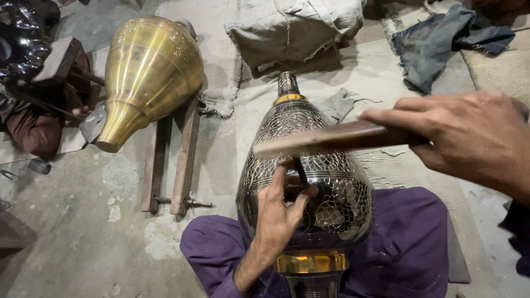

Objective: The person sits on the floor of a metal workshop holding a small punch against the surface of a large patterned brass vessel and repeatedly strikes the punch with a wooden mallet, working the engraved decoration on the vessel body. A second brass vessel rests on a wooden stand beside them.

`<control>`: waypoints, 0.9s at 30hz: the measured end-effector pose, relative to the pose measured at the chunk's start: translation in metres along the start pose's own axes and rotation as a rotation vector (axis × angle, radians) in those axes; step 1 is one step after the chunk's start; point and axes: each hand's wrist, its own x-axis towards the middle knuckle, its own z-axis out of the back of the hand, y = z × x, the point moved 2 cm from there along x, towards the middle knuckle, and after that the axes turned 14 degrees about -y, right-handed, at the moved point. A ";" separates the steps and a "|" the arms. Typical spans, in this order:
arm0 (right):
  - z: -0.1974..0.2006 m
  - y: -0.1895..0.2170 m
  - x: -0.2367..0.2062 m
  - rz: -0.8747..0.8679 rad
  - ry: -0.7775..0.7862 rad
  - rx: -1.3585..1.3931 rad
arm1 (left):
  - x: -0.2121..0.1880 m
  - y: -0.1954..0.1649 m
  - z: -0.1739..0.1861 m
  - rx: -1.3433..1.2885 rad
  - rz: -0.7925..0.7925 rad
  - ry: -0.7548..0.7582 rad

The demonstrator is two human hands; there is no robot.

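Observation:
A large dark metal vase [331,187] with fine engraved patterns and brass bands lies across my lap, its neck pointing away. My left hand [279,212] rests on its belly and pinches a thin dark chisel [300,172] with the tip on the surface. My right hand [469,138] grips a flat wooden mallet [326,139], held level just above the chisel's top end. My purple-trousered legs [408,243] sit under the vase.
A plain brass vase [146,72] lies on two wooden slats [185,157] at the left. Dark tools and a wooden block [58,58] lie at far left. A beige cloth bundle [292,27] and a grey rag [436,38] lie at the back on the dusty concrete floor.

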 end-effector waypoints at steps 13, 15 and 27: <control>-0.019 0.003 -0.005 -0.199 0.138 0.079 | 0.007 -0.006 0.003 -0.078 0.072 0.132; -0.023 0.001 -0.012 -0.101 0.069 -0.049 | 0.010 -0.010 0.002 -0.060 0.058 0.155; -0.102 -0.024 -0.089 -0.479 0.035 0.428 | 0.026 -0.014 0.002 0.036 -0.020 0.414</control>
